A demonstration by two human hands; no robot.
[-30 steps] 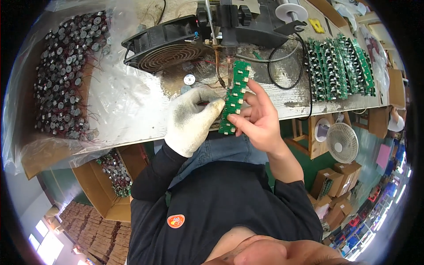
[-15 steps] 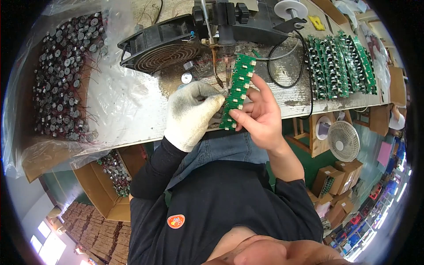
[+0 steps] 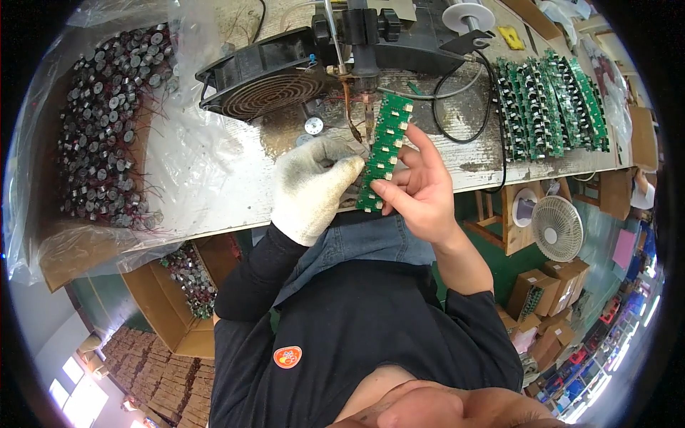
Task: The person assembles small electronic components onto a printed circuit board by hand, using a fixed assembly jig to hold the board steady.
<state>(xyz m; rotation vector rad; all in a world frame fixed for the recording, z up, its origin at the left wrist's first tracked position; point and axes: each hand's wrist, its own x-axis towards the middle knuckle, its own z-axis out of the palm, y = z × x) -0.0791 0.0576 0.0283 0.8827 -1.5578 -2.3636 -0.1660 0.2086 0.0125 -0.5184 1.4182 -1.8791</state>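
A narrow green circuit board (image 3: 389, 135) with a row of small white connectors is held at a slant by my bare right hand (image 3: 421, 187), thumb on its face and fingers behind. My left hand (image 3: 311, 187), in a whitish glove, pinches thumb and fingertips together at the board's left edge. Whatever sits in that pinch is hidden. Just above the fingertips, a soldering iron tip (image 3: 369, 118) points down beside the board, with a thin curved feed tube (image 3: 352, 114) to its left. A small round metal motor (image 3: 313, 126) lies on the bench beyond my gloved hand.
A black fan (image 3: 267, 89) stands behind my left hand. At far left, a plastic-lined box holds many small motors (image 3: 107, 128) with red wires. Rows of circuit boards (image 3: 549, 107) are stacked at right, past a looping black cable (image 3: 437, 118). A solder reel (image 3: 469, 16) is at the back.
The view has shifted slightly. My left hand and the small motor sit a little further right. Both hands keep the same grip, and the board stays by the iron tip.
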